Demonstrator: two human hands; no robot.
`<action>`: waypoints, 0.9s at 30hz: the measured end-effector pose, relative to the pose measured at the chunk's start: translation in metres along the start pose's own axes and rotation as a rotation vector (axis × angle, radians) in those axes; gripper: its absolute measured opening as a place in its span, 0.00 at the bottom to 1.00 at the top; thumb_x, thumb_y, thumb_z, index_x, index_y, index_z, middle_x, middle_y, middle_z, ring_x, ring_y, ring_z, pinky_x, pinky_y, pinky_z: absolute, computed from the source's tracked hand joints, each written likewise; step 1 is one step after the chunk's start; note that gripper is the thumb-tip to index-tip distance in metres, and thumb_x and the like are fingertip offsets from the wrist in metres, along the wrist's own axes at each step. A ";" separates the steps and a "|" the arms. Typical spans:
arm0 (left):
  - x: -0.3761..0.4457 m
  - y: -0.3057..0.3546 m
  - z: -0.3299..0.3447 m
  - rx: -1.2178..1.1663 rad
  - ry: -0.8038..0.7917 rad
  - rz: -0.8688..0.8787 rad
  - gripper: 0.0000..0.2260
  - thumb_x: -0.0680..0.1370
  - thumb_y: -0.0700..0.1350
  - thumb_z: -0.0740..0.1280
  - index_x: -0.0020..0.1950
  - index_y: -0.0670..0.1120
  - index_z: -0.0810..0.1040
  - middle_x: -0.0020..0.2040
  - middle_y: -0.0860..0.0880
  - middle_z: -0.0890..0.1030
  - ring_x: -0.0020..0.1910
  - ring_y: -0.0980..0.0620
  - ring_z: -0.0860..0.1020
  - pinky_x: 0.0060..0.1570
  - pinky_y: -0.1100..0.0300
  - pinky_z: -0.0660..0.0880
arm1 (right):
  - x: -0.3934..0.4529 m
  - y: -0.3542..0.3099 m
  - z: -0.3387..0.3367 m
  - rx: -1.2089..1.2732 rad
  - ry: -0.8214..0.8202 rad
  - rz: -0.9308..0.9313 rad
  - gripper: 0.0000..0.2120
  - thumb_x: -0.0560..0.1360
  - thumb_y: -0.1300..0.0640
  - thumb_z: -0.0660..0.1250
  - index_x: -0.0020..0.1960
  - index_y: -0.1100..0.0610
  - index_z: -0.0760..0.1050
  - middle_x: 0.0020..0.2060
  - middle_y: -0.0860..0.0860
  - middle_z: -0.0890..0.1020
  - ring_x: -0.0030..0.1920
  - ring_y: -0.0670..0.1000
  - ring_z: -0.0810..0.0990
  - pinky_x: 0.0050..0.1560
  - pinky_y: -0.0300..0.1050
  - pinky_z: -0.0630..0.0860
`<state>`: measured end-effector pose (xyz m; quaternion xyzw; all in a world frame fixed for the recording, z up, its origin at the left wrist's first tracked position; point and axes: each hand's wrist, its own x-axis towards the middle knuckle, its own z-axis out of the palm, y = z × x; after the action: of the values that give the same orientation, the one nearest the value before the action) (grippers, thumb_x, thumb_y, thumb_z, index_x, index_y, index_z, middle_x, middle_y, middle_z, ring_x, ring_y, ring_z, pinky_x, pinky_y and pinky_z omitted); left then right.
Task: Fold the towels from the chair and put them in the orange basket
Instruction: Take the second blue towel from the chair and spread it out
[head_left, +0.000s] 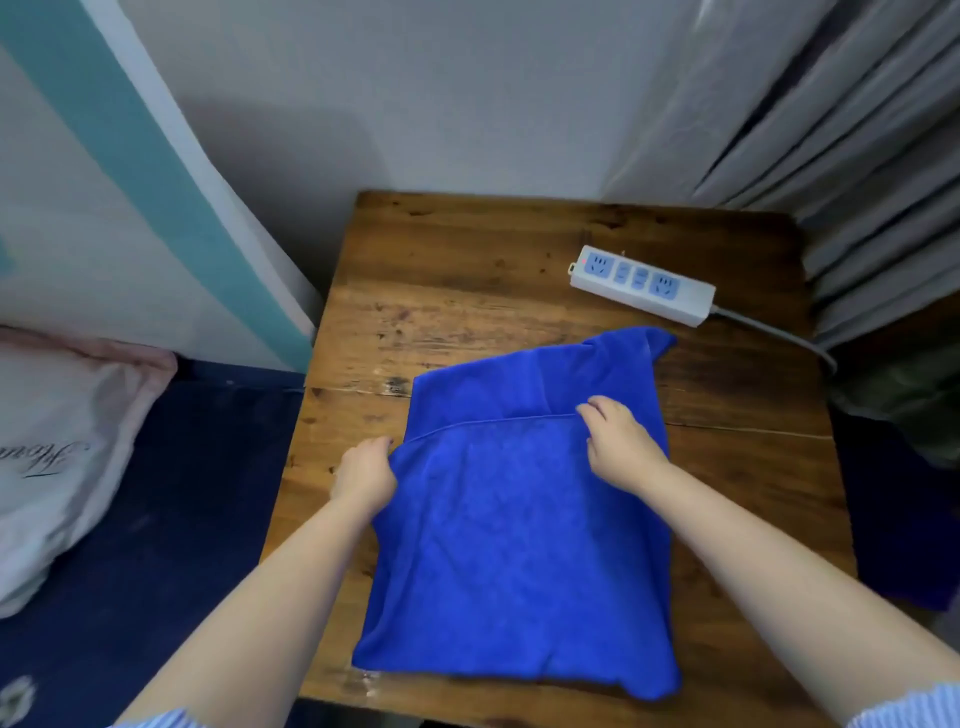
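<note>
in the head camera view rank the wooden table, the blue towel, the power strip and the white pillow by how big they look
1. Wooden table
2. Blue towel
3. White pillow, though the left edge cuts it off, so its rank against the towel is unsure
4. Power strip, clearly smallest

Both bare forearms extend forward from striped cuffs at the lower frame corners. The left hand (365, 470) is curled, knuckles up, fingers pinching a cloth edge at its left end. The right hand (618, 441) lies further forward, palm down, fingers bent and pinching the same edge at its right end. The 2 hands are well apart.
</note>
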<state>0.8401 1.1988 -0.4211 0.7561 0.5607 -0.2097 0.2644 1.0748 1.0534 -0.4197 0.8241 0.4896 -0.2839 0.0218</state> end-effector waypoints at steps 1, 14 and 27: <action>0.004 -0.002 0.002 0.007 -0.018 0.018 0.22 0.77 0.34 0.54 0.72 0.44 0.65 0.69 0.44 0.70 0.68 0.44 0.68 0.65 0.53 0.67 | 0.006 0.001 0.001 -0.023 -0.013 -0.004 0.24 0.75 0.67 0.55 0.71 0.61 0.59 0.69 0.56 0.64 0.69 0.56 0.62 0.65 0.51 0.66; 0.018 -0.011 -0.037 -0.049 -0.220 0.255 0.10 0.78 0.42 0.62 0.37 0.48 0.70 0.43 0.47 0.72 0.48 0.48 0.71 0.42 0.61 0.65 | 0.016 0.048 -0.051 -0.066 -0.217 -0.026 0.08 0.75 0.60 0.62 0.47 0.62 0.78 0.46 0.57 0.81 0.51 0.57 0.77 0.48 0.48 0.72; 0.086 0.077 -0.029 -0.113 0.154 0.443 0.07 0.79 0.41 0.60 0.40 0.43 0.70 0.49 0.38 0.77 0.51 0.41 0.74 0.45 0.56 0.64 | 0.077 0.058 -0.047 0.159 0.218 0.233 0.13 0.77 0.60 0.58 0.56 0.64 0.76 0.70 0.57 0.65 0.70 0.56 0.63 0.68 0.49 0.63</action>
<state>0.9384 1.2630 -0.4387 0.8584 0.4106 -0.0564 0.3022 1.1715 1.0993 -0.4321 0.9002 0.3664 -0.2264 -0.0640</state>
